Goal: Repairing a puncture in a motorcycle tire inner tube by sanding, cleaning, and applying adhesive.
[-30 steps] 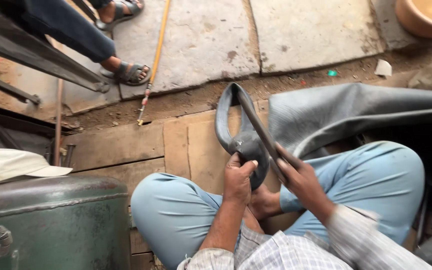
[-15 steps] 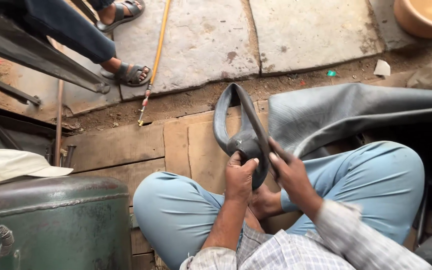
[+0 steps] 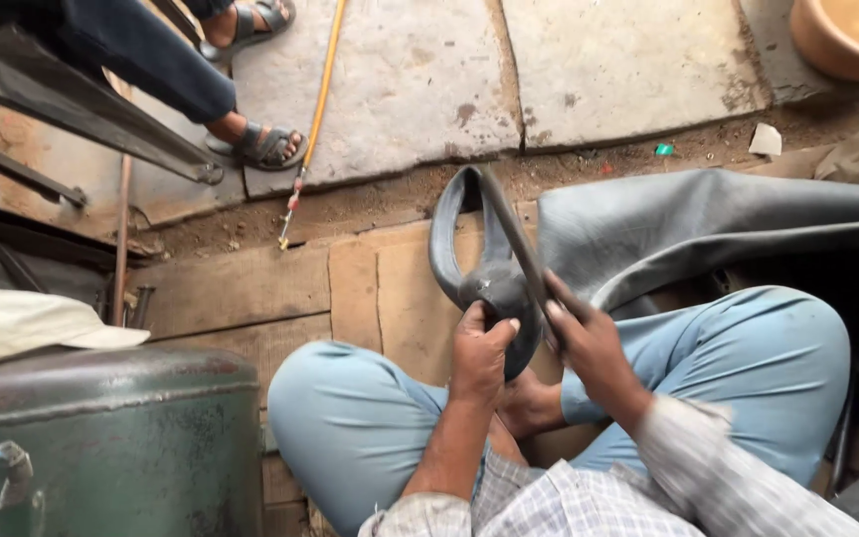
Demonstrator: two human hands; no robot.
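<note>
Since the earlier frames, little has shifted: the black rubber inner tube [image 3: 479, 268] stays looped upright over the person's crossed legs, and the right hand [image 3: 594, 343] has slid slightly along its right strand. The left hand [image 3: 479, 353] is closed around the tube's thick lower fold, thumb on top, fingers wrapped. The right hand is curled round the thinner, stretched strand, pinching it between thumb and fingers; that hand is blurred, so the exact finger spread cannot be told. The tube stands above the wooden plank floor [image 3: 251, 288], just beside a large grey rubber sheet [image 3: 708, 229].

Judging from the hold, the taut strand could slip out of the right hand and snap back, because the rubber looks smooth and is under tension. The loop could also flop sideways onto the grey sheet if the left hand loosens.
</note>
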